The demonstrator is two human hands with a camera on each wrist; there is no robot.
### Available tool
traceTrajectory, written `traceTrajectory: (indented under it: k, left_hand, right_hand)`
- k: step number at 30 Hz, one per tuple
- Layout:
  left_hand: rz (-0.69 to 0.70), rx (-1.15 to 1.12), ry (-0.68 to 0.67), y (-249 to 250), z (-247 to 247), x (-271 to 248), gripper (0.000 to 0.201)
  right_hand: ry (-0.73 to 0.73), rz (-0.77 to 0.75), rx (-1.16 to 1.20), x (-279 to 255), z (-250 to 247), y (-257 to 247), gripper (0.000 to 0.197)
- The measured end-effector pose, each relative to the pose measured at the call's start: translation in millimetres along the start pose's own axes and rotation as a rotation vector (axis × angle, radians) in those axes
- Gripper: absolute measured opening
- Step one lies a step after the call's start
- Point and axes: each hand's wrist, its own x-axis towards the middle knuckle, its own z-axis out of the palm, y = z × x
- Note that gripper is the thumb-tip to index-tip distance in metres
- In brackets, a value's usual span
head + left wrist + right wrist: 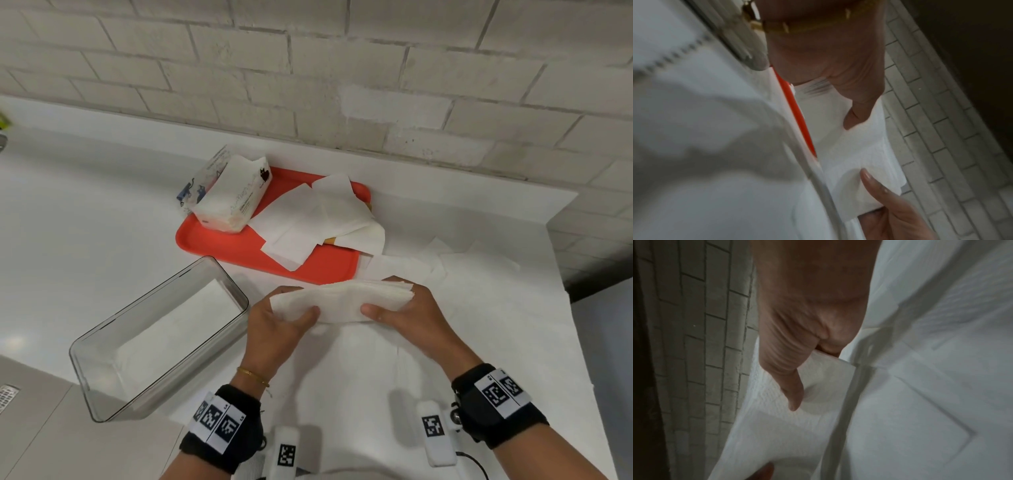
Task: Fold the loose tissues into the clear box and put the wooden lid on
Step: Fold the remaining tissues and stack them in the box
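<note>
Left hand (281,325) and right hand (404,315): both pinching the folded white tissue stack (342,301), right of the clear rectangular plastic box (102,377). Loose white tissues (308,219) beyond, on the red plastic tray (212,240). Risk: stack fanning apart if either pinch loosens.

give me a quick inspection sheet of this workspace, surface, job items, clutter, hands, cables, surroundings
surface: white counter, paper sheet spread under the hands.
job's things: clear box open, at the left, a white tissue layer inside; folded tissue stack held above the counter; loose tissues on and beside the red tray; wooden lid mostly hidden, only a tan edge under the tissues.
clutter: opened tissue pack on the tray's far left corner.
hands: left hand and right hand each grip one end of the stack, thumbs on top.
cables: thin black cable by the right wrist.
surroundings: pale brick wall behind the counter.
</note>
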Motion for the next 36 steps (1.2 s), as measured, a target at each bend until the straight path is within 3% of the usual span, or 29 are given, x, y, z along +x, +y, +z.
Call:
traceTrajectory:
  k: [4,10,18,26,32,36]
  left_hand:
    - [-0.074,0.028,-0.042,-11.6,-2.8,-5.5,0.044]
    - [-0.066,0.076,-0.021,-22.1,-4.9,-7.6,0.038]
    - [-0.025,-0.028,-0.085,-13.7,0.4,-4.4,0.024]
    - [-0.030,-0.018,-0.113,-25.1,-5.2,-6.9,0.038]
    - [-0.021,-0.019,-0.047,-14.7,4.8,-2.2,0.037]
    - [-0.094,-0.030,-0.017,-22.1,0.0,-1.7,0.039]
  right_hand:
    - [-0.065,0.022,-0.065,-4.5,0.7,9.1,0.047]
    - [-0.066,0.023,-0.063,-5.9,3.9,19.0,0.040]
    - [-0.050,-0.056,0.043,-11.4,10.6,7.1,0.034]
    - [-0.091,-0.057,0.040,-10.9,10.9,16.2,0.074]
    - [-0.059,-0.060,0.064,-4.3,12.4,6.7,0.045]
    - [-0.036,0.021,0.014,0.2,4.1,14.1,0.043]
